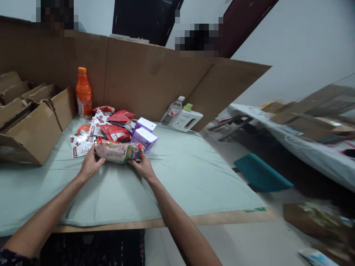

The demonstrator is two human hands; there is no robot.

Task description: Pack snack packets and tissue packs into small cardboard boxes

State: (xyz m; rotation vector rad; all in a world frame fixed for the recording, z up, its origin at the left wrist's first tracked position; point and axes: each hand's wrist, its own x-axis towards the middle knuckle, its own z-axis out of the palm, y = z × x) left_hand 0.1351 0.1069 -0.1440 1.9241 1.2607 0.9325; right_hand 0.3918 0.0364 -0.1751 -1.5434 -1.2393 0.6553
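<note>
A long snack packet [118, 151] with a red, green and cream wrapper lies across the pale green table cover [180, 173]. My left hand [90, 163] grips its left end with the fingers curled round it. My right hand [143, 166] holds the right end, thumb and fingers closed on the wrapper. Just behind the packet lie several red and white snack pouches [107, 127] and two purple boxes [144, 136].
An orange drink bottle [83, 94] stands at the back left by open cardboard boxes [30, 122]. A clear water bottle [172, 111] and a white device [186, 119] sit at the back. A tall cardboard wall [155, 77] rings the table. A teal stool [260, 173] stands to the right.
</note>
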